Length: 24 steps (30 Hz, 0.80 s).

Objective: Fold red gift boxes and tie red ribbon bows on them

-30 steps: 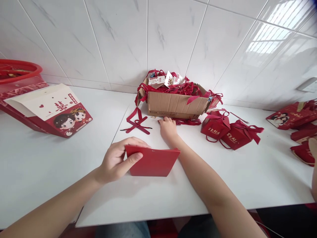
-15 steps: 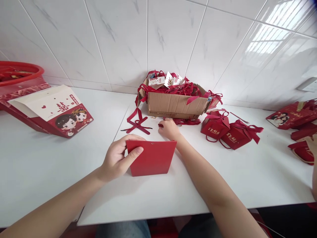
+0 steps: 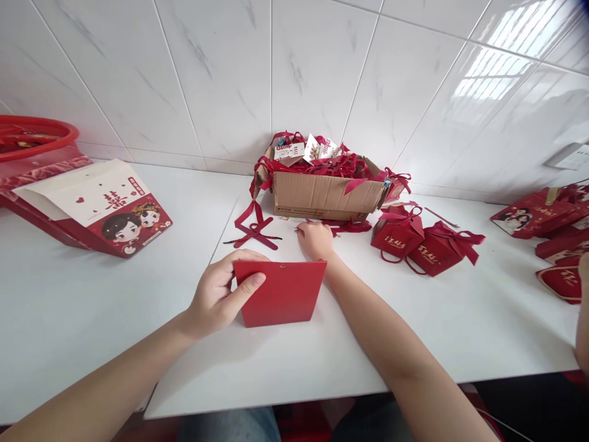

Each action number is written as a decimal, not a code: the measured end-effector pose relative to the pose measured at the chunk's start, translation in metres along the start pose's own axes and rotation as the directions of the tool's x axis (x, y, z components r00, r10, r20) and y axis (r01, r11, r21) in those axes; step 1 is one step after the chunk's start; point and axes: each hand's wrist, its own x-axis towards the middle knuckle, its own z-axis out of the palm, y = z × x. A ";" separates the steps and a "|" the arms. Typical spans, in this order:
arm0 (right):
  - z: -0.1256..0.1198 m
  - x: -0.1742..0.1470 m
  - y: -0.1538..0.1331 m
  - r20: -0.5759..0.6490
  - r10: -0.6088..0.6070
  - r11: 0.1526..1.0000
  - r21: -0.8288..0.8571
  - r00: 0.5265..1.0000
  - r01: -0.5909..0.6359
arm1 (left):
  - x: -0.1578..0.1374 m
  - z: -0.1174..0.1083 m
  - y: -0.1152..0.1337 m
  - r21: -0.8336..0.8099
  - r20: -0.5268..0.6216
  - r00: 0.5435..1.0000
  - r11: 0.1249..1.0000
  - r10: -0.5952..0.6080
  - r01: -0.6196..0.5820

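My left hand (image 3: 225, 291) grips a plain red gift bag (image 3: 281, 294) by its left side, thumb across the near face. The bag stands upright on the table, with a small hole near its top edge. Beyond it, my right hand (image 3: 315, 239) rests low on the table in front of the cardboard box (image 3: 322, 195), fingers curled together. Whatever lies in those fingers is mostly hidden; only a thin dark tip shows. Dark red ribbon pieces (image 3: 352, 226) lie just right of that hand. Left of it lies a crossed red ribbon (image 3: 254, 230) with a black-tipped cord.
Red ribbons and white tags fill the cardboard box against the tiled wall (image 3: 221, 73). Two ribbon-tied red boxes (image 3: 430, 253) stand right. A printed box (image 3: 124, 212) and a red basin (image 3: 41, 132) are left. Another person's arm (image 3: 583, 313) reaches in beside red bags (image 3: 538, 212).
My right hand has shifted slightly, and the dark red bit at its fingertips shows less. My left hand and the bag keep their place. The view has moved a little.
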 end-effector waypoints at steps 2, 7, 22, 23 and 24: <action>0.002 0.001 0.002 -0.029 0.016 1.000 0.024 0.999 -0.016 | 0.000 0.000 0.000 0.007 0.002 1.000 1.000 0.008 -0.008; -0.003 0.000 0.001 -0.127 0.053 0.990 0.139 0.991 -0.035 | -0.001 0.002 -0.002 0.035 -0.027 0.999 0.999 0.023 -0.022; -0.094 -0.030 -0.030 -0.259 0.022 0.231 0.941 0.966 0.247 | 0.004 0.028 -0.004 0.148 -0.292 0.956 0.988 0.010 0.035; -0.090 -0.034 -0.036 -0.304 0.017 0.262 0.921 0.953 0.289 | 0.006 0.030 -0.004 0.166 -0.310 0.951 0.985 0.014 0.040; -0.085 -0.036 -0.041 -0.362 0.029 0.301 0.892 0.932 0.337 | 0.008 0.031 -0.004 0.178 -0.323 0.946 0.983 0.015 0.046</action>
